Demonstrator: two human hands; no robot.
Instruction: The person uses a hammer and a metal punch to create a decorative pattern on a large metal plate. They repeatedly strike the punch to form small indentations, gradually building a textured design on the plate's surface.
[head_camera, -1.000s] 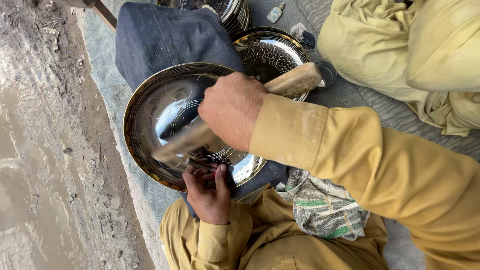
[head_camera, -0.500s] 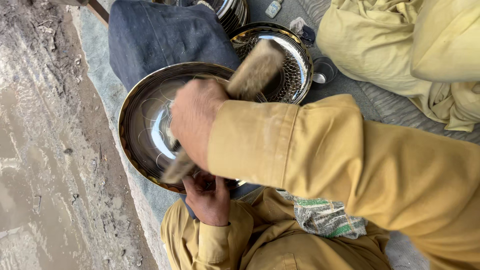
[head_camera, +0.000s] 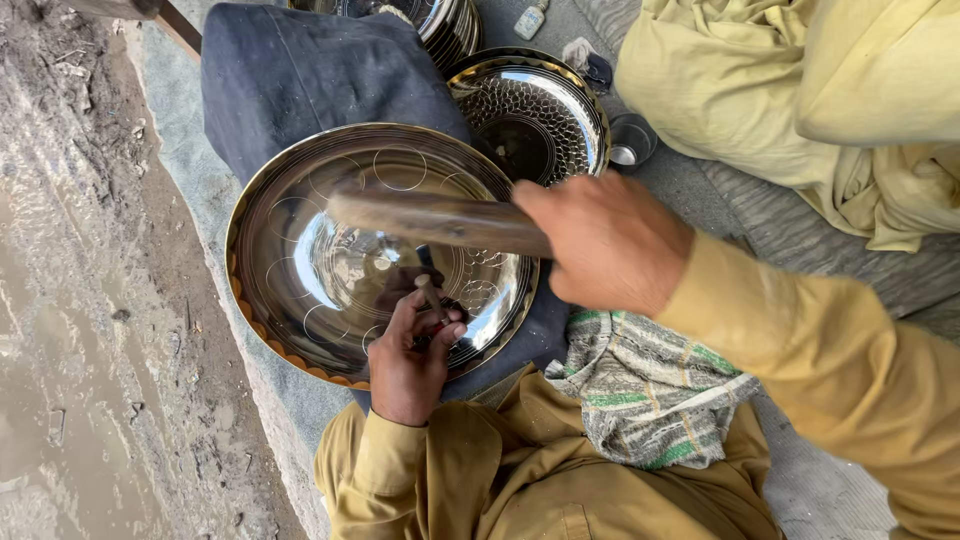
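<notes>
Swung back from the left since a moment ago, the right hand (head_camera: 610, 245) grips a smooth wooden mallet (head_camera: 435, 220) over the polished round tray (head_camera: 290, 250), which lies on a dark cushion (head_camera: 290, 80). Left hand (head_camera: 410, 355) pinches a slim metal punch (head_camera: 432, 295) upright on the tray's engraved circles.

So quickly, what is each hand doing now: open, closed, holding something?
Left hand: closed on a small metal punch, set on the round shiny engraved metal tray.
Right hand: closed on a thick wooden stick above the tray.

engraved round metal tray (head_camera: 300, 250), wooden mallet (head_camera: 430, 217) above
</notes>
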